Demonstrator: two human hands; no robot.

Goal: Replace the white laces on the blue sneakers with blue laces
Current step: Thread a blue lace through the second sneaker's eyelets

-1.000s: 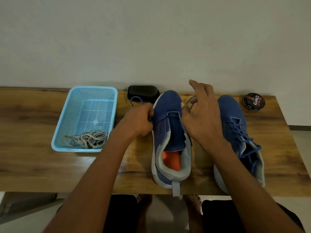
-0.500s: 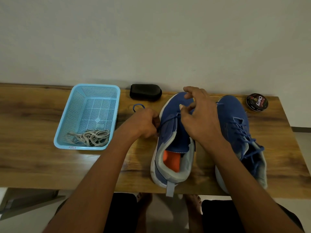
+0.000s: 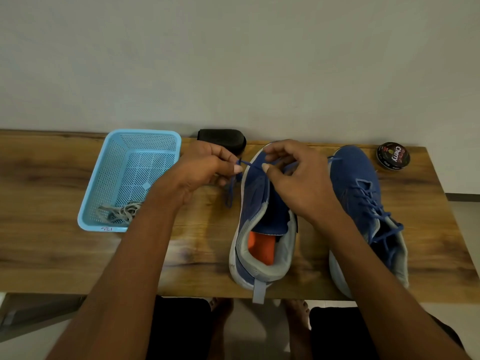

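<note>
Compared with a moment ago, the blue lace (image 3: pixel 248 164) is now pulled taut over the toe of the left sneaker (image 3: pixel 262 216), pinched by the fingers of the left hand (image 3: pixel 205 170) and right hand (image 3: pixel 298 178), so the first eyelets seem threaded.

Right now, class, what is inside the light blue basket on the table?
A tangle of white laces lies in the near corner of the blue basket; the rest of its floor shows bare. The left forearm covers the basket's near right corner, so anything there is hidden.
</note>
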